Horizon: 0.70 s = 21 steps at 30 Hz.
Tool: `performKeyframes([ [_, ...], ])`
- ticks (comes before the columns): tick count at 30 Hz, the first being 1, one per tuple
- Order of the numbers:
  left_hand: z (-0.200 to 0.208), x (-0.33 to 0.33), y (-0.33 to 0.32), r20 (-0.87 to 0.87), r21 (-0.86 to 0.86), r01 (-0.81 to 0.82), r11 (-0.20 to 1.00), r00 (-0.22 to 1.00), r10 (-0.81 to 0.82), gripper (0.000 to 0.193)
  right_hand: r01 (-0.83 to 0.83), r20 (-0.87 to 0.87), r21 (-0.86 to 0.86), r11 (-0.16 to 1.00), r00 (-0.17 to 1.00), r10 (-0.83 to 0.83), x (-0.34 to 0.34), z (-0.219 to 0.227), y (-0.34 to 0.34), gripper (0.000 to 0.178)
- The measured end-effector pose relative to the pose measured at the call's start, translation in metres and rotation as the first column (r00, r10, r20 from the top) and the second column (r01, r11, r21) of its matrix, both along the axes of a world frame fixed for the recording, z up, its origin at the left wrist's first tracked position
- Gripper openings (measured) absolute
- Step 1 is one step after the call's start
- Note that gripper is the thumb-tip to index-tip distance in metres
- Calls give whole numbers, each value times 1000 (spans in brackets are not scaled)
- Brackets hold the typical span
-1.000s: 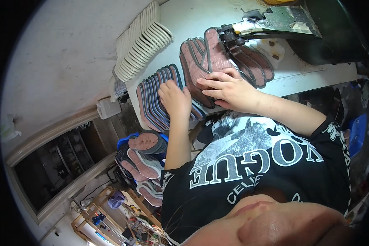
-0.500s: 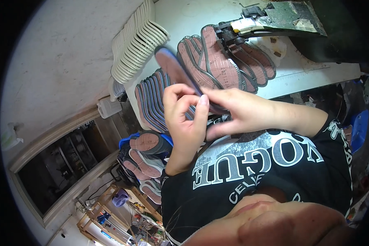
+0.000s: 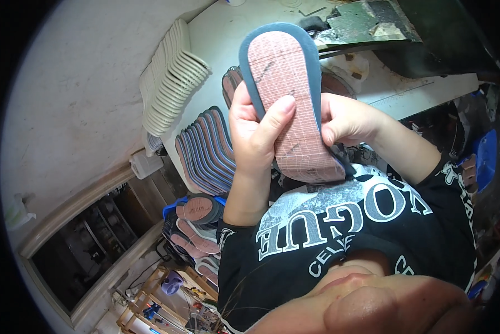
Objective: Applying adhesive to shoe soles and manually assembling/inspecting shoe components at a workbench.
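A shoe insole (image 3: 283, 72), pink with a pale grid of lines and a dark blue-grey rim, is held up in front of me with its pink face showing. My left hand (image 3: 256, 129) grips its left side, the thumb pressed flat on the pink face and the fingers behind. At the right edge, my right hand (image 3: 347, 119) pinches the insole with the thumb bent at the rim; its other fingers are partly hidden. Behind the held piece, more pink insoles (image 3: 231, 83) lie on the worktable (image 3: 222, 39), mostly covered from sight.
Left of my hands stands a tight row of insoles (image 3: 203, 150). Beyond it is a stack of cream soles (image 3: 175, 83) by the wall. A green machine (image 3: 367, 25) sits at the back right. Below the table's left end, a crate holds more insoles (image 3: 197, 210).
The insole has turned from nearly edge-on to face-on and come up higher. My left thumb now lies across its face, and my right hand has shifted to its right edge.
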<state>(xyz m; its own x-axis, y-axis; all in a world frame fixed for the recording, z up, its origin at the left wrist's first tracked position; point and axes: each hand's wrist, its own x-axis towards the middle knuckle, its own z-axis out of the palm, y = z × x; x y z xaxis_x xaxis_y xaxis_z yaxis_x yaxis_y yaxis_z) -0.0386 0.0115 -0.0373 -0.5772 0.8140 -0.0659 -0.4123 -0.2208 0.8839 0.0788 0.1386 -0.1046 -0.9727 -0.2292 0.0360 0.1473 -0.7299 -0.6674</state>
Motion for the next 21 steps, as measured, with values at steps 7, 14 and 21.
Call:
performKeyframes([
  [7,-3,-1,17,-350,-62,-97,993,934,69,38,28,87,581,814,992,-96,2,45,41,30],
  [14,20,-19,39,-422,-178,-205,963,899,113,43,205,46,524,827,962,-268,-4,74,38,30],
  [21,2,-75,62,-591,-327,-342,881,801,92,44,297,199,357,886,902,-382,7,65,13,32],
])
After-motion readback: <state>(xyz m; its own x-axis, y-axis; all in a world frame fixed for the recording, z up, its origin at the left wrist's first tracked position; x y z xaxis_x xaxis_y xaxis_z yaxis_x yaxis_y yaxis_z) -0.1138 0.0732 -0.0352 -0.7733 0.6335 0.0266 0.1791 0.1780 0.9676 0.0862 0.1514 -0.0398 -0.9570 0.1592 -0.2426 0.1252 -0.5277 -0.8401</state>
